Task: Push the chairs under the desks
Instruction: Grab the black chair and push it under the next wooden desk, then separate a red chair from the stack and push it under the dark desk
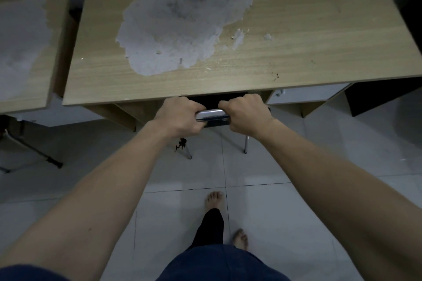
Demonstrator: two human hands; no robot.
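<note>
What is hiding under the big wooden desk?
Under the worn wooden desk sits a black chair with a shiny metal top rail, gripped by the left hand and right hand. Its seat is covered.

the desk [274,52] hides the chair [212,114] seat; only its top rail and two leg tips show. the second desk [25,52] is cut off at the left edge. both upper arms leave the frame.

Chair [212,114] w/ chrome top rail, black back – sitting mostly tucked beneath desk [285,36] at 12 o'clock; desk's wood-grain top showing lrg peeled grey patch.
</note>
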